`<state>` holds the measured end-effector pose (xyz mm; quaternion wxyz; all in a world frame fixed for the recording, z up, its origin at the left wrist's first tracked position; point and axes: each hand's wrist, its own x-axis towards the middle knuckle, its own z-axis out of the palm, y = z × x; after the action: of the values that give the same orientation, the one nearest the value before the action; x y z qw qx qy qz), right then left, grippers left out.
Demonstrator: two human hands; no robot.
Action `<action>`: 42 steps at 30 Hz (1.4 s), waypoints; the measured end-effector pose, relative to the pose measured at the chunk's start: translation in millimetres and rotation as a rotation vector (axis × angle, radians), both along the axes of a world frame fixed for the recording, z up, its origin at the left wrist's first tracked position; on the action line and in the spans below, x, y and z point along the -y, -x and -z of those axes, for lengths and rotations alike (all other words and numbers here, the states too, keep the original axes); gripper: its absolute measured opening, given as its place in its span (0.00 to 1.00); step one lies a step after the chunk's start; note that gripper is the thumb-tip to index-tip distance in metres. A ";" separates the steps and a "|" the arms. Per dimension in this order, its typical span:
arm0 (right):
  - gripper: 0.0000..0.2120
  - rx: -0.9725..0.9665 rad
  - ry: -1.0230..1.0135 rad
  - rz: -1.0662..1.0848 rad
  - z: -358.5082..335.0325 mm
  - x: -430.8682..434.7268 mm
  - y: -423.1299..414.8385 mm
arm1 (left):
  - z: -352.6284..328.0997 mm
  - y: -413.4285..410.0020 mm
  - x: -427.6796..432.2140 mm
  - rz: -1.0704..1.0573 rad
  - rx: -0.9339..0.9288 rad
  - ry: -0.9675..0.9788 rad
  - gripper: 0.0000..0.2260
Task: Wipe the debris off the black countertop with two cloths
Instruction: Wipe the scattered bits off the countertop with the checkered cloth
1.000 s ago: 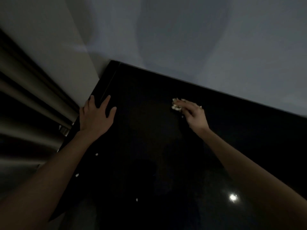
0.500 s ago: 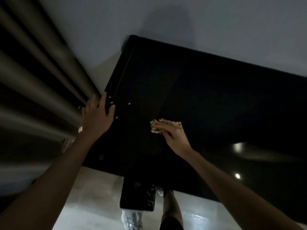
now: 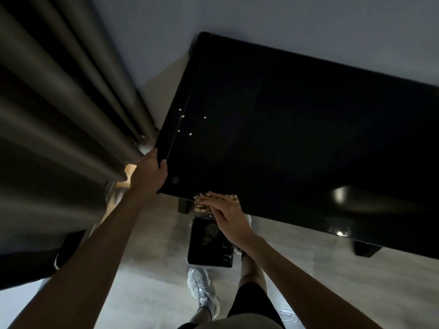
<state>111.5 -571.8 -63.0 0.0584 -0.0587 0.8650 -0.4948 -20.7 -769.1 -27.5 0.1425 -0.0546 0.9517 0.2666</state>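
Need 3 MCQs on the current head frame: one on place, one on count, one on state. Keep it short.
1. Where is the right hand?
A. at the countertop's near edge, above the black bin
B. at the far corner by the wall
C. on the curtain

2. How many pale specks of debris lie on the left part of the black countertop?
A. none
B. five
C. over twenty

3. What is the left hand doing?
A. hanging free over the floor
B. holding a cup
C. gripping the countertop's left edge

Answers: 1 A, the hand lies flat on a light pile of debris at the near edge, right over the bin. 2 B, five separate specks show. 3 C, its fingers curl over that edge near the corner.
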 end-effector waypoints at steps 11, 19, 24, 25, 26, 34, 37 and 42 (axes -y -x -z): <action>0.13 0.178 0.335 0.422 -70.2 -56.7 64.4 | -7.7 29.9 -6.3 0.006 0.059 -0.025 0.21; 0.17 0.120 0.024 0.735 -26.4 -158.1 176.9 | 9.5 72.1 -22.3 -0.124 -0.032 0.023 0.17; 0.20 0.039 -0.400 0.653 15.4 -176.5 246.0 | 22.1 93.9 -34.0 -0.291 -0.119 -0.035 0.16; 0.20 0.010 -0.443 0.655 15.5 -181.2 266.5 | 24.8 100.0 -36.3 -0.311 -0.154 -0.063 0.16; 0.20 -0.012 -0.476 0.659 18.1 -188.4 289.6 | 26.6 107.7 -39.2 -0.326 -0.179 -0.087 0.16; 0.24 -0.034 -0.606 0.592 28.3 -220.5 455.7 | 32.1 143.3 -56.1 -0.465 -0.183 -0.094 0.14; 0.21 -0.149 -0.566 0.471 29.4 -199.3 492.2 | 30.5 145.1 -56.3 -0.483 -0.191 -0.118 0.14; 0.19 -0.281 -0.490 0.116 22.3 -144.6 530.5 | 28.2 146.7 -50.2 -0.496 -0.172 -0.204 0.18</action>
<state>-418.9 -427.3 -85.3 -0.0782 -0.0611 0.9604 -0.2605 -167.4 -718.9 -55.7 -0.0035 -0.2487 0.8860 0.3914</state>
